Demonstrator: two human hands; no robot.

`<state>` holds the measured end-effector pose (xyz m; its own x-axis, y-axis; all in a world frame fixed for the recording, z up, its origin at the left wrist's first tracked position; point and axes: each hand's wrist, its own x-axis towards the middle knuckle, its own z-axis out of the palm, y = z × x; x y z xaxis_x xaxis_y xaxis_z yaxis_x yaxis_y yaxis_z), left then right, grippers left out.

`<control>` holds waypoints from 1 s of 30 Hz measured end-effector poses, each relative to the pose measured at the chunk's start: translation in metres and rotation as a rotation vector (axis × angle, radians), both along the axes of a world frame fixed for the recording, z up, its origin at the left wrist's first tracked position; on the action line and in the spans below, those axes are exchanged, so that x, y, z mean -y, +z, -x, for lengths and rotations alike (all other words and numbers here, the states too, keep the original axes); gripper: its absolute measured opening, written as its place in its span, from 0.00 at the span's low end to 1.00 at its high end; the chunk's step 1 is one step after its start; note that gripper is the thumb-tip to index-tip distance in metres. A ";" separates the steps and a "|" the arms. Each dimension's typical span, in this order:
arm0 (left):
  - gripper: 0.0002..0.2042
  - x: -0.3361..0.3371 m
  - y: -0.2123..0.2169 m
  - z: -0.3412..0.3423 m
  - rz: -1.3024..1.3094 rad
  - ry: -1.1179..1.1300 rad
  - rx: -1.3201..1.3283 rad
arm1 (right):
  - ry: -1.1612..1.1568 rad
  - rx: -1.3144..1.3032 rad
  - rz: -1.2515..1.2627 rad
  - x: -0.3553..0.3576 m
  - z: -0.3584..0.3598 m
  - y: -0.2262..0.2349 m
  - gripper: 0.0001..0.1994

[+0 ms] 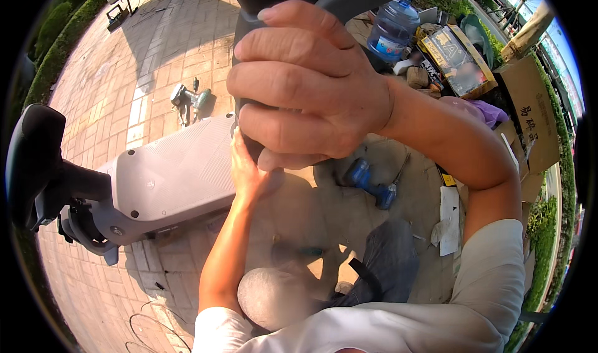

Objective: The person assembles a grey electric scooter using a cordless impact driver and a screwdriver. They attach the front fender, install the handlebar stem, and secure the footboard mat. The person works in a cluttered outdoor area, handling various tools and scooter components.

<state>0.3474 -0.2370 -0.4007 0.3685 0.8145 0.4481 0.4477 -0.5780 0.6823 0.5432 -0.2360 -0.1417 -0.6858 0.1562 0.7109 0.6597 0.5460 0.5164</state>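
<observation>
Grey scooter deck [174, 175] lies just left of my left hand [249, 172], whose flat palm presses its end. My right hand [305, 85] clenches the dark stem [249, 16] above it.

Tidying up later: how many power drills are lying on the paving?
2: a green drill beyond the grey scooter deck, and a blue drill under the right hand. Others may be hidden.

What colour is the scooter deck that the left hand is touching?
Light grey, with a fine ribbed texture on the scooter deck; the left hand rests at its end. Head view shows it best.
</observation>
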 end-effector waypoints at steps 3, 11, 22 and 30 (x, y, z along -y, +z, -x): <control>0.44 0.006 0.007 -0.006 0.044 -0.018 0.003 | -0.077 -0.035 -0.059 0.002 0.000 0.002 0.18; 0.51 -0.002 0.001 0.015 0.012 -0.133 -0.259 | 0.252 -0.171 0.658 0.095 0.028 -0.152 0.15; 0.49 -0.001 -0.014 0.018 -0.065 -0.051 -0.236 | 0.492 0.179 0.733 0.026 0.037 -0.234 0.13; 0.51 0.000 -0.004 0.012 -0.076 -0.095 -0.330 | -0.131 -0.108 1.522 0.166 0.021 -0.303 0.14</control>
<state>0.3351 -0.2371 -0.4046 0.5760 0.7387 0.3501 0.5790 -0.6709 0.4633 0.5221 -0.4016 -0.4443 -0.5666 0.8136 -0.1305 0.7404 0.4332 -0.5139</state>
